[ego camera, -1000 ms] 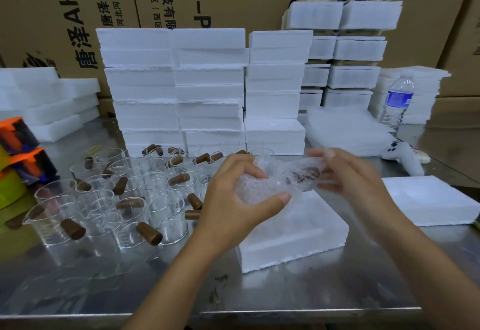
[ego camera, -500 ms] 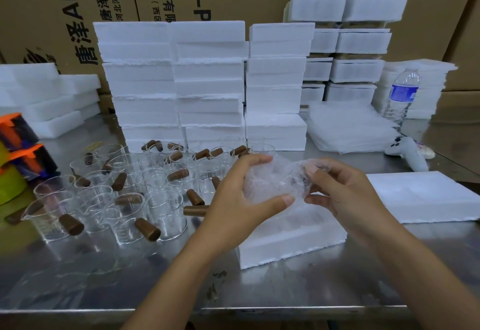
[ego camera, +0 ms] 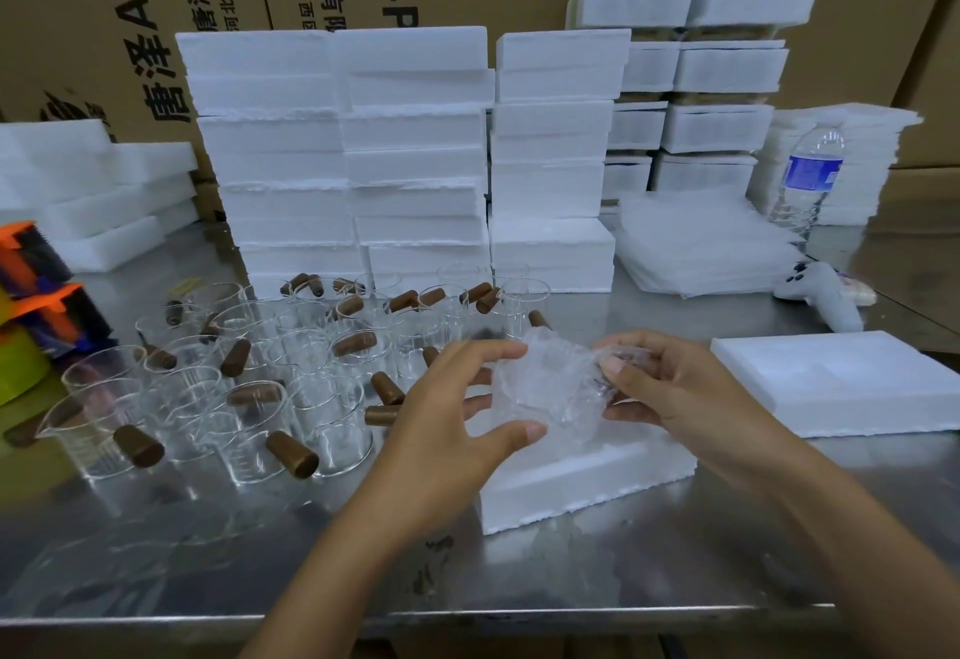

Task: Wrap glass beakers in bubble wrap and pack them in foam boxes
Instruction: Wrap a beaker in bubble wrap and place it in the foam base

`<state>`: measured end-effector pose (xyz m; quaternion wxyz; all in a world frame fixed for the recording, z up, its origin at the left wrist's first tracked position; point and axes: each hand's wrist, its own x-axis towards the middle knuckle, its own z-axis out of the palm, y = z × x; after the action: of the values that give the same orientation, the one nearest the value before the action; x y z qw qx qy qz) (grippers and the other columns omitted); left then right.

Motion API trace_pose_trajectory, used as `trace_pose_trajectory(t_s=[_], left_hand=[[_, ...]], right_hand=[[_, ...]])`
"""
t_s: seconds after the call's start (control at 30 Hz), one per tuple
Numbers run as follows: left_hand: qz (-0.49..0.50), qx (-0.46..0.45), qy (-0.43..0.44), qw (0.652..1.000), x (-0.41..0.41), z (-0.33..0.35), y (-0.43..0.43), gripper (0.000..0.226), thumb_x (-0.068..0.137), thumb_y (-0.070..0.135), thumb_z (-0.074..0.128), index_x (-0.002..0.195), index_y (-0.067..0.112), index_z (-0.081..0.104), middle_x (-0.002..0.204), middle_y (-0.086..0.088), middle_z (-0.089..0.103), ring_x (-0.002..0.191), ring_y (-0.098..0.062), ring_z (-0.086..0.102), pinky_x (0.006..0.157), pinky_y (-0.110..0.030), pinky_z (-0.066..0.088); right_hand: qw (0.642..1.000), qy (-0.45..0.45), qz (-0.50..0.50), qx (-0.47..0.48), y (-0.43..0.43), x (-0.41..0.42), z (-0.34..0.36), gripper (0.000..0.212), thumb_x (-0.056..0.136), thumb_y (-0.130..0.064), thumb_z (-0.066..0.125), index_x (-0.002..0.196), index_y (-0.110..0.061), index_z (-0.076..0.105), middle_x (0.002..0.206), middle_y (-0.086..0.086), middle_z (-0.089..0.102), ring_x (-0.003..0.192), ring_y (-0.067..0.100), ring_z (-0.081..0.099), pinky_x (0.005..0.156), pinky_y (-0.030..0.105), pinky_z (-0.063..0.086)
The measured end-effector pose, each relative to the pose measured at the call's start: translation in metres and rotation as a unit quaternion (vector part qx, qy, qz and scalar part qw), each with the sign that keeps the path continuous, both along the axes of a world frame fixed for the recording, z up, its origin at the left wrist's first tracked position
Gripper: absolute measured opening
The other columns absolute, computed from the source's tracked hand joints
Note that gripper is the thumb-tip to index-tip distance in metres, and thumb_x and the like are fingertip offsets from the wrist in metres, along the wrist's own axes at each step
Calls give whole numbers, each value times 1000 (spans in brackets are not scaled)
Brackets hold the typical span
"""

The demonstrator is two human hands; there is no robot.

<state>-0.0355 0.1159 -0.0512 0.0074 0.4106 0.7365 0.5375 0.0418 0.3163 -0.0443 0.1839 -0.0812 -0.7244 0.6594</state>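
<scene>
Your cartons (ego camera: 104,24) behind the foam stacks (ego camera: 332,149) read "AH4" and "唐泽"; the bottle (ego camera: 810,175) label is too small to read. Your left hand (ego camera: 457,414) curls round the bubble-wrapped beaker (ego camera: 550,388) and your right hand (ego camera: 670,388) pinches its wrap, just above the foam box (ego camera: 587,476) on the bench (ego camera: 571,570). Bare beakers (ego camera: 332,424) with brown stoppers (ego camera: 293,453) crowd your left.

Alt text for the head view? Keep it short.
The left hand and right hand hold a bubble-wrapped bundle over a foam box on a steel table. Glass beakers with brown handles crowd the left; stacked foam boxes stand behind.
</scene>
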Motion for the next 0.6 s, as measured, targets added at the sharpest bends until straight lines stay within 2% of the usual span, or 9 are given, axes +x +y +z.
trace_pose_trajectory(t_s=[0.13,0.17,0.23,0.27,0.33,0.43,0.5,0.6], left_hand=[[-1,-16,18,1000,-2,-3,-1,34,78,24,74,101,45,58,116,31,46,111,18,43,85,3,34],[-1,-19,17,1000,-3,-4,-1,30,78,24,74,97,43,60,117,29,46,111,18,43,86,3,34],[1,-24,12,1000,-4,-6,-1,24,78,23,74,89,39,61,118,25,46,110,18,43,86,2,35],[3,-25,11,1000,-4,-7,-2,22,77,22,74,85,37,60,118,24,46,110,17,43,86,1,35],[10,-30,22,999,-3,-10,-2,21,76,23,75,80,35,58,116,24,47,109,17,43,85,0,36],[19,-45,43,998,-2,-12,-2,22,74,27,77,76,34,56,115,25,46,109,19,41,83,2,35],[22,-72,52,996,-3,-13,-2,22,73,30,78,74,33,56,114,26,45,108,21,39,83,3,35],[34,-107,69,991,-5,-14,-2,22,71,38,77,74,33,56,112,28,44,108,23,35,84,4,27]], right_hand=[[990,-28,-41,134,-2,-2,0,12,87,-22,63,92,-15,55,66,-10,70,55,2,61,52,11,45],[984,-31,-62,166,-4,-1,-1,16,85,-26,66,88,-16,54,66,-9,70,54,3,59,49,11,42],[971,-24,-108,213,-4,0,-3,25,78,-36,71,80,-18,54,69,-1,71,59,14,60,52,20,43],[967,-16,-124,221,-4,1,-4,27,74,-39,73,77,-18,56,69,2,71,64,18,61,56,25,44],[969,-3,-132,210,-4,2,-5,31,68,-43,75,75,-17,60,68,2,71,64,23,61,57,27,44],[971,-8,-121,204,-4,2,-6,36,62,-52,69,77,-19,62,68,-2,72,66,24,62,64,31,50],[970,-16,-114,213,-2,1,-7,30,68,-49,69,80,-22,64,71,-5,73,71,22,65,73,38,52],[968,-17,-114,225,2,-2,-11,11,80,-33,70,81,-24,64,76,5,72,78,29,65,78,46,53]])
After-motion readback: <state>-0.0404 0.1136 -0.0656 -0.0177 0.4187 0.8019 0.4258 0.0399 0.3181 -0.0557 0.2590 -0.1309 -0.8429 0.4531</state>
